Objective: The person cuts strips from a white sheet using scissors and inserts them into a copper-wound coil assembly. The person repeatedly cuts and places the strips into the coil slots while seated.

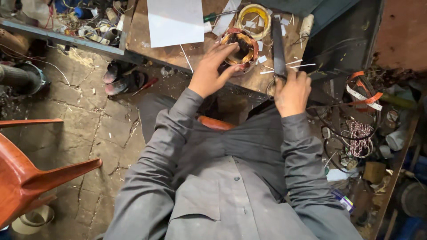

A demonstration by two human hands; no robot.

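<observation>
A round motor stator (240, 48) with copper windings and red edging sits on the wooden workbench (178, 53). My left hand (211, 71) rests on its near side, fingers curled over the rim. My right hand (292, 91) grips the handles of large dark scissors (278, 46), whose long blades point away across the bench, just right of the stator. Small white paper strips (293, 66) lie scattered around the blades.
A white sheet (175, 20) and a yellow tape ring (253, 15) lie on the bench. Shoes (122, 78) sit on the cracked floor. An orange chair (31, 178) stands at left. Wires, cord and clutter (360, 138) fill the right side.
</observation>
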